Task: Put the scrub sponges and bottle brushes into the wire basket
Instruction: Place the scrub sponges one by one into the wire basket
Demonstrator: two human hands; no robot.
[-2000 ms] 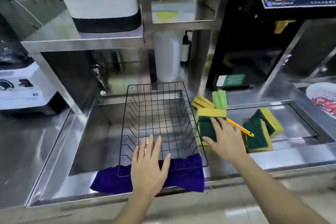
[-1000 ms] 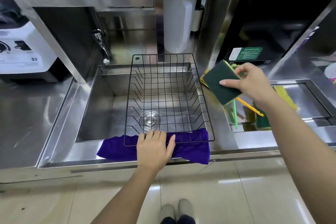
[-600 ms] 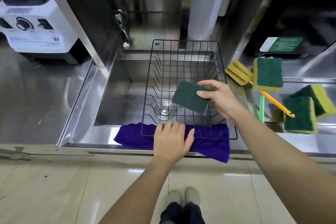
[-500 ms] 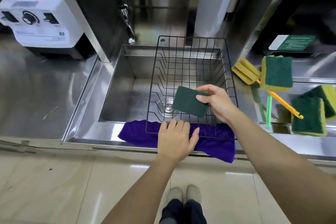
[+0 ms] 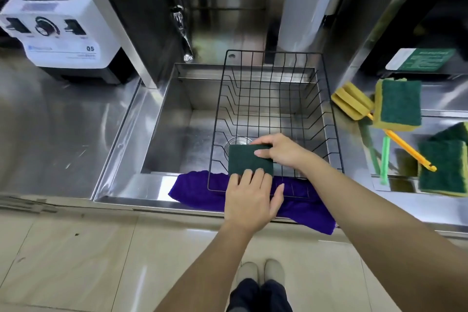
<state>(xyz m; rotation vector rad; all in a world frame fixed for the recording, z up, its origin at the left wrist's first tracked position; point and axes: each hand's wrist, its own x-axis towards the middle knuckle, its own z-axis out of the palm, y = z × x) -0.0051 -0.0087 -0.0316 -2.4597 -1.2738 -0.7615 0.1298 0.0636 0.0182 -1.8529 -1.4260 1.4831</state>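
Note:
A black wire basket (image 5: 274, 109) sits across the steel sink. My right hand (image 5: 283, 150) holds a green scrub sponge (image 5: 247, 161) low inside the basket near its front wall. My left hand (image 5: 252, 199) rests flat on the basket's front rim, fingers spread, on top of a purple cloth (image 5: 200, 191). To the right of the basket lie more green-and-yellow sponges (image 5: 400, 105) (image 5: 442, 167), a yellow ridged sponge head (image 5: 352, 100), and an orange-handled brush (image 5: 407, 148) and a green-handled brush (image 5: 385, 157).
The sink (image 5: 182, 134) has a drain visible under the basket and a tap (image 5: 183, 33) at the back. A white blender base (image 5: 59, 33) stands at the left on the steel counter (image 5: 50, 129). A white container (image 5: 304, 7) stands behind the basket.
My right hand picked a green sponge up from the right counter, carried it left over the basket and lowered it inside. My left hand stayed on the front rim.

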